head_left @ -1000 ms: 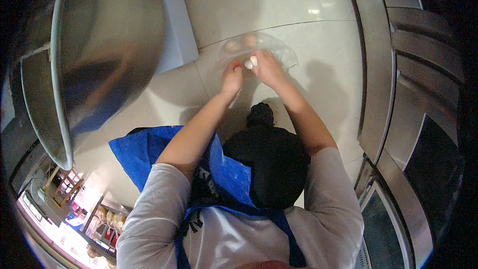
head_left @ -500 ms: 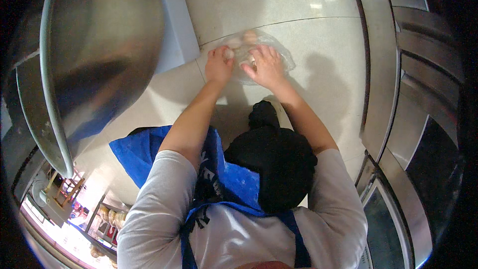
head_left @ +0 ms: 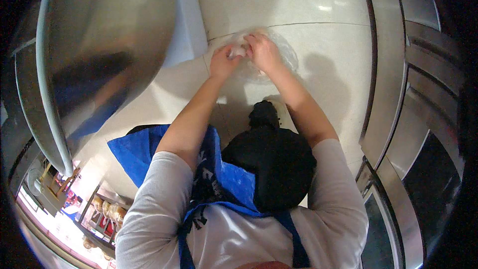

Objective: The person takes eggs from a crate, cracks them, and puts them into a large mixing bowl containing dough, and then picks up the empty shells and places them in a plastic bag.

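Note:
On the tiled floor in front of me lies a clear plastic bag [head_left: 285, 59], crumpled and see-through. My left hand [head_left: 223, 62] is at its left side, fingers curled round a bunched, whitish part of it. From the right, my right hand [head_left: 264, 53] reaches over the bag with bent fingers that close on the same bunched part. The two hands almost meet there. Small pale bits show inside the bag, but I cannot make out what they are.
A large shiny metal vessel [head_left: 112, 25] with a rounded side stands at left, beside a pale blue box-like block [head_left: 186, 25]. Stainless steel cabinets [head_left: 393, 65] line the right. My knee in black trousers [head_left: 274, 164] and blue apron [head_left: 234, 179] are below my hands. Shelves with packaged goods [head_left: 107, 211] stand lower left.
My hands have come closer together; the right has moved left and closed its spread fingers on the bunched plastic. A reddish-brown round thing seen at the bag's far side no longer shows plainly.

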### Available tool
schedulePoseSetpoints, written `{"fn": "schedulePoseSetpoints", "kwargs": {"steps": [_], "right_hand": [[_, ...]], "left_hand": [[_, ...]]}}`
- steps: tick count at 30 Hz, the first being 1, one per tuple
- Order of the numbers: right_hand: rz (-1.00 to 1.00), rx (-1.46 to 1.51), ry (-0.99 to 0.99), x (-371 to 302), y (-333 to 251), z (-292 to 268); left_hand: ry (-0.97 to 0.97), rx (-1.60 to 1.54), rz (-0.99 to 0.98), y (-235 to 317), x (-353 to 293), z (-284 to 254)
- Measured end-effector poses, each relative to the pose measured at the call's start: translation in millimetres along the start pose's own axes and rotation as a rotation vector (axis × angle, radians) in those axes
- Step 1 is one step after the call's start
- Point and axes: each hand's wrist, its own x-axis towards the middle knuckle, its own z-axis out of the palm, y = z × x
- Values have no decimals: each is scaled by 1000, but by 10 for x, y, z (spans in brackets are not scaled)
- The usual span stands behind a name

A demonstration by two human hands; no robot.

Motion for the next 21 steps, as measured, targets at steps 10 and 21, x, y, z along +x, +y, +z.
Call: {"fn": "schedulePoseSetpoints", "kwargs": {"steps": [10, 21], "right_hand": [[-63, -247, -407, 392, 46, 34], [-46, -38, -371, 439, 176, 3]], "left_hand": [[-79, 107, -120, 25, 1, 48], [-138, 188, -167, 105, -34, 1]]}}
